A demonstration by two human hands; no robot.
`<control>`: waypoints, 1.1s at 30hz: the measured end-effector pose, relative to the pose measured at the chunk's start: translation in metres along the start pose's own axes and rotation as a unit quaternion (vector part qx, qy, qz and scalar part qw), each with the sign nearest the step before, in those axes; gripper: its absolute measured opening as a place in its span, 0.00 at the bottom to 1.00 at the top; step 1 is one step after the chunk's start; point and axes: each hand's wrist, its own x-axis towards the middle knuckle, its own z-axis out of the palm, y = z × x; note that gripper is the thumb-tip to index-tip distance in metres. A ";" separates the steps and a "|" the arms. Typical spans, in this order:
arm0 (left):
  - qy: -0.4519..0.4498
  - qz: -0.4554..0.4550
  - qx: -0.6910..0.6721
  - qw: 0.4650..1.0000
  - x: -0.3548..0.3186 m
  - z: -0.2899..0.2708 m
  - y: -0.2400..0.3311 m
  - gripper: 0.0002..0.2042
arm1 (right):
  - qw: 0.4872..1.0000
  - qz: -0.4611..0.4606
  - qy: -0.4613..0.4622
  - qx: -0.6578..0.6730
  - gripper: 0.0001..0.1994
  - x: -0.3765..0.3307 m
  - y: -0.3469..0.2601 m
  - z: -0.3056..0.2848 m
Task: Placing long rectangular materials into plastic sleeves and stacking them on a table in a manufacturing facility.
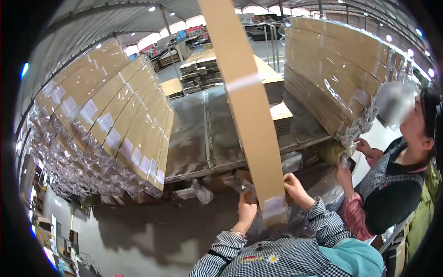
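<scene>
head view: long carton (254, 122) extends away between left hand (247, 212) and right hand (296, 191), apart at its near-end edges; i can't tell grip.

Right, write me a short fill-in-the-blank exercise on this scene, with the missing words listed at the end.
1. The left grip and right grip are near the long cardboard box's ____ end, not its upper end.
2. The band across that box is coloured ____.
3. The co-worker is on the person's ____ side.
4. The wrapped boxes with a row of pale labels are on the picture's ____ side.

Missing words: lower; white; right; left.
</scene>
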 end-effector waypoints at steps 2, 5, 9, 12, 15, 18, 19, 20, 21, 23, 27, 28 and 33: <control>-0.183 -0.178 0.135 0.958 0.001 -0.007 0.050 0.35 | 0.975 -0.090 0.038 -0.200 0.08 -0.002 0.029 -0.023; -0.152 -0.082 0.146 0.974 -0.001 -0.018 0.065 0.33 | 0.994 -0.109 0.021 -0.025 0.07 0.009 0.053 -0.017; -0.103 -0.054 0.083 0.990 -0.021 -0.066 0.096 0.32 | 0.990 -0.140 -0.009 0.002 0.03 -0.010 0.035 0.036; -0.061 -0.032 0.077 0.995 -0.051 -0.099 0.073 0.32 | 0.991 -0.109 -0.071 0.013 0.03 -0.034 0.030 0.075; -0.033 -0.059 0.098 0.993 -0.070 -0.126 0.056 0.31 | 0.989 -0.062 -0.132 0.012 0.04 -0.026 0.068 0.100; 0.030 0.020 0.083 0.996 -0.076 -0.146 0.034 0.21 | 0.989 -0.043 -0.141 -0.013 0.05 -0.015 0.069 0.122; -0.032 -0.001 0.106 0.994 -0.074 -0.160 0.037 0.14 | 0.991 -0.051 -0.126 -0.012 0.05 -0.006 0.068 0.129; -0.091 -0.026 0.132 0.987 -0.076 -0.173 0.040 0.08 | 0.992 -0.056 -0.115 -0.009 0.05 -0.002 0.069 0.136; -0.087 -0.025 0.131 0.987 -0.073 -0.183 0.036 0.08 | 0.991 -0.059 -0.118 -0.011 0.05 0.006 0.077 0.139; -0.255 0.024 0.262 0.930 -0.068 -0.204 0.024 0.08 | 0.985 -0.084 -0.149 0.004 0.11 0.012 0.099 0.143; -0.171 -0.051 0.064 0.982 -0.046 -0.216 0.028 0.14 | 0.958 -0.224 -0.178 0.003 0.51 -0.037 0.100 0.172; -0.168 -0.052 0.064 0.982 -0.039 -0.220 0.045 0.14 | 0.976 -0.147 -0.158 0.031 0.60 -0.064 0.091 0.188; -0.176 0.062 -0.316 0.930 0.014 -0.274 0.197 0.07 | 0.939 -0.199 -0.213 -0.183 0.66 -0.087 0.162 0.228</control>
